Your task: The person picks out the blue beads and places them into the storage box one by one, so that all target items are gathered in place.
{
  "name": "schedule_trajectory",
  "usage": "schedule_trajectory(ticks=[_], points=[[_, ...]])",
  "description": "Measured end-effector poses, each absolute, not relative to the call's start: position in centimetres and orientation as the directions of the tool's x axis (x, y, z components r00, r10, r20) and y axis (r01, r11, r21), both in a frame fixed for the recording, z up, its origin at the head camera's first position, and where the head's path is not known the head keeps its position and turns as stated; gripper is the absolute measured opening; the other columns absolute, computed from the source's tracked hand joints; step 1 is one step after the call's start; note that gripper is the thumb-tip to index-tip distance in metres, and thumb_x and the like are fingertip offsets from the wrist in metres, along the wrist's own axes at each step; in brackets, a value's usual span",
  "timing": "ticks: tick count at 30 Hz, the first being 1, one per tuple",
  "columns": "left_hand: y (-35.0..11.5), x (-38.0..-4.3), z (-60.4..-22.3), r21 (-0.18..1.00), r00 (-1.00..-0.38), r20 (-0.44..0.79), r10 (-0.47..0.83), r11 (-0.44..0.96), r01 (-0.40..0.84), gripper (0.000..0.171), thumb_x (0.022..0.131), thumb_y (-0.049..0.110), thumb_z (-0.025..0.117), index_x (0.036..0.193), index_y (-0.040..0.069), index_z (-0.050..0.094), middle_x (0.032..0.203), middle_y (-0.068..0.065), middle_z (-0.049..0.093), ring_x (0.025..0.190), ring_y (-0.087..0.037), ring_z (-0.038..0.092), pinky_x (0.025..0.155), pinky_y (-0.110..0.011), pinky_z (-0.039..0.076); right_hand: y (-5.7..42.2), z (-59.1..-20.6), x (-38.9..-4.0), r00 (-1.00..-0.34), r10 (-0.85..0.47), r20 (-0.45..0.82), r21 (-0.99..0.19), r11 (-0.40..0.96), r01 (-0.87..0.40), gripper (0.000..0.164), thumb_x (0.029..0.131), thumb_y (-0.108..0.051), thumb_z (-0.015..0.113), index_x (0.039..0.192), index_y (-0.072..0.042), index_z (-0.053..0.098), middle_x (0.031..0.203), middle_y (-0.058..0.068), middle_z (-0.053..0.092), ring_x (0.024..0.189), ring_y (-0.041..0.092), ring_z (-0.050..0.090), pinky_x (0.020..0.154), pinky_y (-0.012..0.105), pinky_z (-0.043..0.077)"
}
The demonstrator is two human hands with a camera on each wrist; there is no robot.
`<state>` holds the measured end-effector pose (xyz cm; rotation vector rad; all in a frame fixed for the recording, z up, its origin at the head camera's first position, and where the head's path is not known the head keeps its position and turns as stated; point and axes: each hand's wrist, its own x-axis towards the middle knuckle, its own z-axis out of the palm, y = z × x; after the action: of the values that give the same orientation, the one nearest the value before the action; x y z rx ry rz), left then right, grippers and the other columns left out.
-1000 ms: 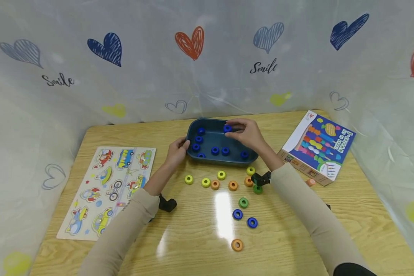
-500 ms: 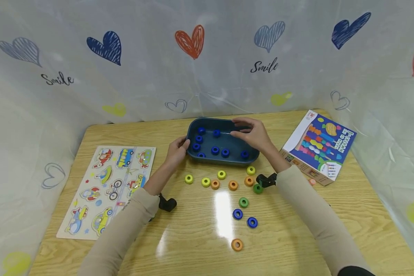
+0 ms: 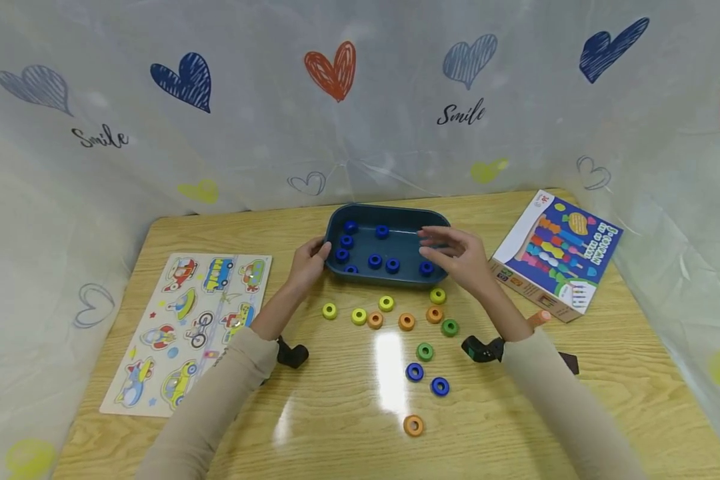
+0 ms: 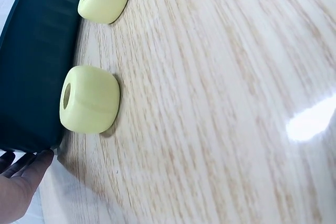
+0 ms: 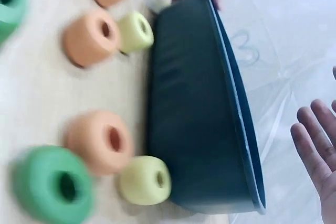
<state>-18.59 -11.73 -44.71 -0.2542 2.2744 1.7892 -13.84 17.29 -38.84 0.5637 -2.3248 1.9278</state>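
Note:
A dark teal plastic tray (image 3: 396,277) sits at the back of the table with several blue beads (image 3: 375,261) lying in it. My left hand (image 3: 308,263) holds the tray's left end, its thumb near the rim; in the left wrist view that hand's fingers (image 4: 39,163) touch the tray's corner. Over the tray's right end, my right hand (image 3: 459,253) hovers with spread fingers and holds nothing. In the right wrist view, the right hand (image 5: 320,150) is apart from the tray wall (image 5: 194,114).
In front of the tray lie yellow beads (image 3: 359,317), orange beads (image 3: 407,322), green beads (image 3: 425,352) and two blue beads (image 3: 415,372). A picture puzzle board (image 3: 186,333) is at left. A toy box (image 3: 558,257) stands right, beside an orange piece (image 3: 540,318).
My right hand has let go of a blue bead inside the tray near its back wall, then drawn back to the right with fingers spread. The left hand stays at the tray's left end.

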Motion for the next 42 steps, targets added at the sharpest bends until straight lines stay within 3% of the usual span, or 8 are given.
schedule_trajectory(ticks=[6, 9, 20, 24, 31, 38, 42], points=[[-11.5, -18.5, -44.6, 0.933, -0.96, -0.279, 0.012, 0.241, -0.268, 0.041, 0.099, 0.026, 0.044, 0.134, 0.004, 0.046, 0.132, -0.011, 0.048, 0.118, -0.021, 0.045, 0.096, -0.032, 0.039, 17.7, -39.7, -9.5, -0.905, -0.358, 0.228, -0.944, 0.146, -0.296, 0.035, 0.083, 0.007, 0.064, 0.116, 0.01, 0.056, 0.112, 0.027, 0.058, 0.097, 0.042, 0.055, 0.081, 0.042, 0.05], [-11.4, -18.5, -44.6, 0.935, -0.962, -0.274, 0.017, 0.239, -0.262, 0.041, 0.099, 0.025, 0.044, 0.134, 0.004, 0.046, 0.132, -0.011, 0.048, 0.118, -0.021, 0.046, 0.096, -0.032, 0.04, 18.0, -40.5, -7.3, -0.906, -0.388, 0.17, -0.953, 0.171, -0.252, 0.034, 0.083, 0.006, 0.064, 0.116, 0.009, 0.057, 0.111, 0.025, 0.059, 0.095, 0.04, 0.057, 0.079, 0.041, 0.05], [-11.3, -18.5, -44.7, 0.937, -0.958, -0.286, 0.012, 0.214, -0.277, 0.041, 0.099, 0.025, 0.044, 0.135, 0.004, 0.044, 0.132, -0.011, 0.047, 0.118, -0.02, 0.046, 0.095, -0.032, 0.04, 19.0, -44.0, -0.4, -0.923, -0.369, 0.107, -0.968, 0.173, -0.181, 0.036, 0.079, 0.004, 0.07, 0.113, 0.008, 0.059, 0.108, 0.023, 0.061, 0.094, 0.042, 0.057, 0.074, 0.041, 0.052], [-11.5, -18.5, -44.8, 0.938, -0.958, -0.287, 0.013, 0.208, -0.278, 0.042, 0.099, 0.025, 0.043, 0.136, 0.004, 0.043, 0.133, -0.011, 0.046, 0.118, -0.02, 0.045, 0.096, -0.032, 0.04, 19.5, -45.8, 1.6, -0.934, -0.342, 0.099, -0.967, 0.188, -0.172, 0.039, 0.076, 0.003, 0.073, 0.113, 0.005, 0.061, 0.108, 0.019, 0.062, 0.096, 0.035, 0.058, 0.074, 0.039, 0.052], [-11.9, -18.5, -44.8, 0.937, -0.958, -0.287, 0.011, 0.21, -0.279, 0.042, 0.1, 0.025, 0.043, 0.136, 0.005, 0.043, 0.132, -0.011, 0.047, 0.117, -0.02, 0.046, 0.095, -0.034, 0.04, 18.9, -45.8, 3.0, -0.949, -0.299, 0.098, -0.938, 0.29, -0.188, 0.038, 0.072, -0.002, 0.078, 0.108, 0.0, 0.066, 0.108, 0.012, 0.063, 0.094, 0.025, 0.059, 0.077, 0.035, 0.05], [-11.9, -18.4, -44.8, 0.934, -0.955, -0.297, 0.01, 0.213, -0.288, 0.042, 0.099, 0.026, 0.044, 0.136, 0.006, 0.044, 0.131, -0.011, 0.048, 0.116, -0.021, 0.047, 0.094, -0.035, 0.041, 18.9, -46.8, 3.4, -0.954, -0.285, 0.094, -0.936, 0.301, -0.182, 0.036, 0.07, -0.001, 0.078, 0.105, -0.002, 0.068, 0.104, 0.008, 0.065, 0.094, 0.023, 0.06, 0.079, 0.034, 0.05], [-11.8, -18.5, -44.8, 0.934, -0.956, -0.294, 0.013, 0.218, -0.285, 0.042, 0.099, 0.027, 0.044, 0.136, 0.006, 0.044, 0.132, -0.01, 0.047, 0.119, -0.019, 0.045, 0.097, -0.033, 0.039, 19.6, -48.2, 3.3, -0.955, -0.286, 0.081, -0.932, 0.319, -0.174, 0.036, 0.072, -0.009, 0.079, 0.107, -0.008, 0.068, 0.106, 0.002, 0.064, 0.094, 0.019, 0.06, 0.08, 0.032, 0.049]])
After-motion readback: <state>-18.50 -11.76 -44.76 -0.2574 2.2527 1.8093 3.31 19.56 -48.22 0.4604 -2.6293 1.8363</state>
